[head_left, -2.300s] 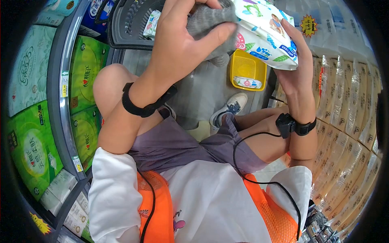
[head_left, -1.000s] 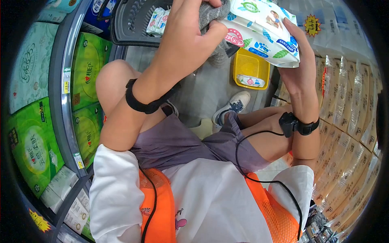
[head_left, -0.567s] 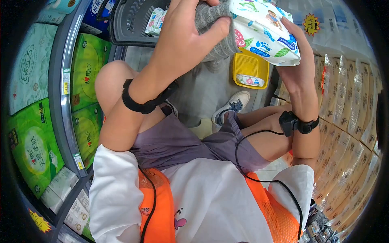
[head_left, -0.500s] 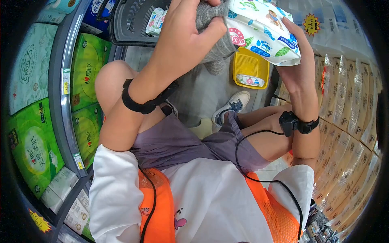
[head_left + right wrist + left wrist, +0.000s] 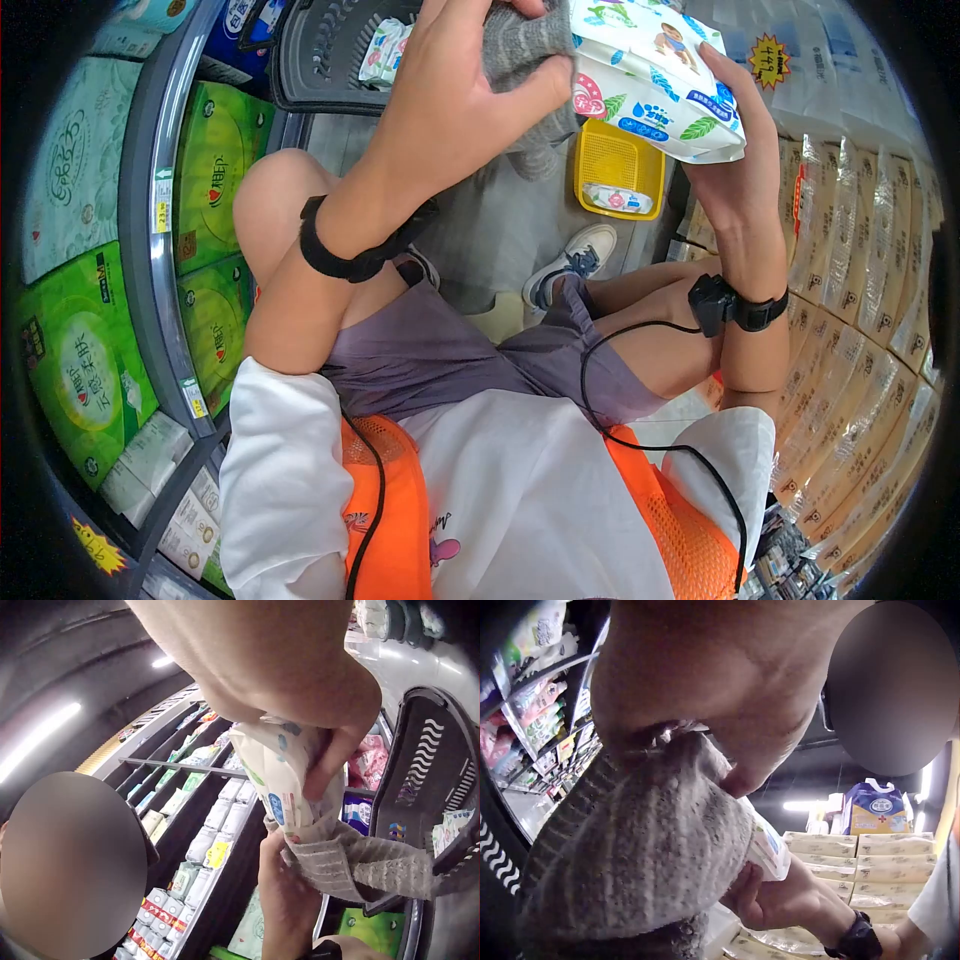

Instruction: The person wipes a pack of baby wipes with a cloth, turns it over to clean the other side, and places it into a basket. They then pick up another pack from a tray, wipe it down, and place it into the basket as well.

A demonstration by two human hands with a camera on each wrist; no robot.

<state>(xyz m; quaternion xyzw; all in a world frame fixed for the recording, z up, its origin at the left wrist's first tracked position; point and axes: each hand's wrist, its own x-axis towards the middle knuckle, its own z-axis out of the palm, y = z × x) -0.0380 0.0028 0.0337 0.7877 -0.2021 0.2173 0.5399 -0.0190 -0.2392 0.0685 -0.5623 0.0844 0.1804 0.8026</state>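
Observation:
In the head view a white wipes pack (image 5: 655, 80) with leaf prints is held up, and the right hand (image 5: 735, 130) grips its far right side. The left hand (image 5: 465, 90) pinches a grey knitted cloth (image 5: 530, 60) against the pack's left end, thumb in front. From the left wrist the cloth (image 5: 645, 840) hangs in folds under the left hand (image 5: 712, 682), the pack's end (image 5: 769, 847) showing behind. In the right wrist view the pack (image 5: 281, 772) lies under the right hand (image 5: 300, 682), its lower end against the cloth (image 5: 352, 866).
A dark basket (image 5: 330, 60) at the top left holds a small wipes pack (image 5: 385, 52). On the floor a yellow basket (image 5: 655, 170) holds another small pack (image 5: 616, 198). Shelves with green packages (image 5: 80, 360) stand left, stacked wrapped packs (image 5: 850, 240) right.
The left hand and the grey cloth have shifted slightly along the pack's left end, and the cloth's folds and hanging part lie differently. The right hand keeps its grip, nearly still.

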